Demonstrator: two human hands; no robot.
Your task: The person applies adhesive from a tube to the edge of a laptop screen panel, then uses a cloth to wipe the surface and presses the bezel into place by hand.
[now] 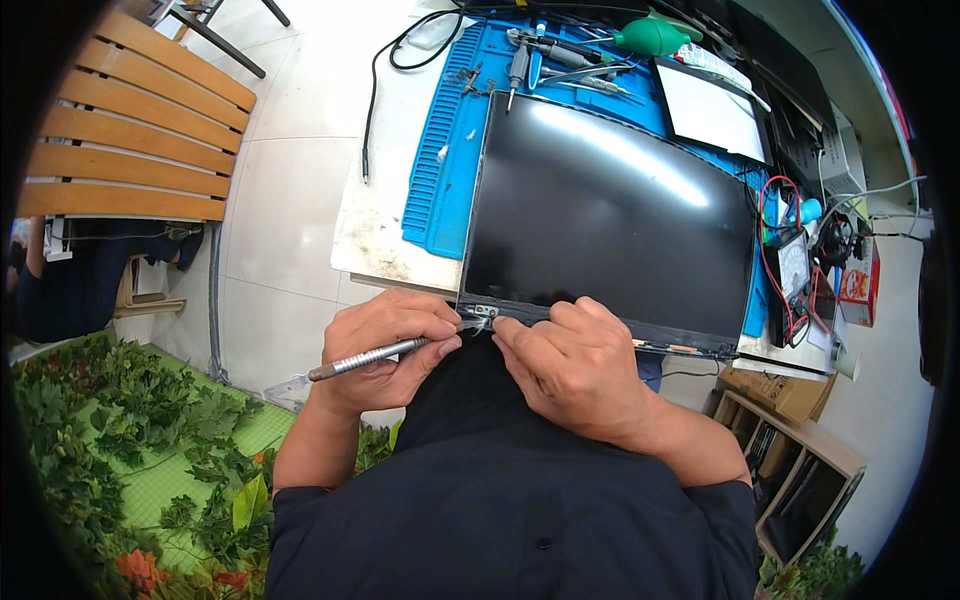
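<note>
My left hand (390,355) is closed round a silver pen-shaped tool (372,356) with a brown end, its fingertips at a metal hinge (486,311) on the lower left corner of a dark laptop screen panel (605,230). My right hand (572,370) has its fingers curled, index finger and thumb at the same hinge; anything between them is too small to make out. The panel lies on a blue silicone mat (433,200) and reaches over the table's front edge, near my body.
Hand tools (545,65), a green air blower (640,36) and a white-faced board (708,105) are at the back; electronics with red leads (785,270) sit right. A slatted wooden chair (140,130) and a seated person (80,290) are left. Shelves (800,470) stand lower right, artificial foliage (140,420) lower left.
</note>
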